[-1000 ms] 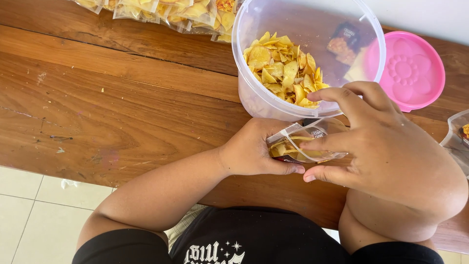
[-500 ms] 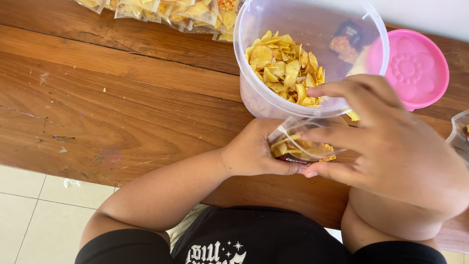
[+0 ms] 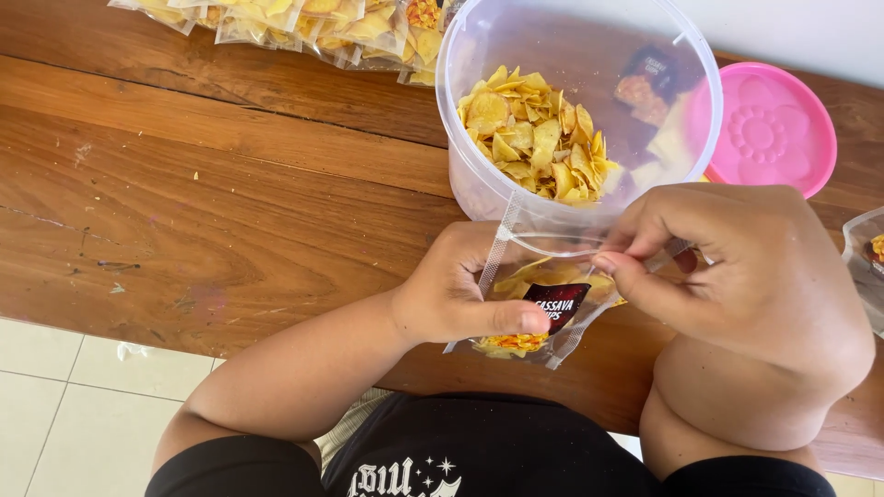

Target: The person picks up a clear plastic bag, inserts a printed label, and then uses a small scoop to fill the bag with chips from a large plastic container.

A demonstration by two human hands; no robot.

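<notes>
A small clear zip pouch with yellow chips and a dark label inside is held upright between both hands, just in front of a big clear plastic tub. My left hand grips the pouch's lower left side, thumb across its front. The fingertips of my right hand pinch the pouch's top edge on the right. The tub holds a heap of yellow chips and a small dark packet at its far side.
A pink round lid lies right of the tub on the wooden table. Several filled chip bags lie along the far edge. Another clear container shows at the right border. Tiled floor is at lower left.
The pouch has turned from lying flat and bunched between the hands to standing up, its front facing me. My right hand has shifted from covering it to pinching its top edge.
</notes>
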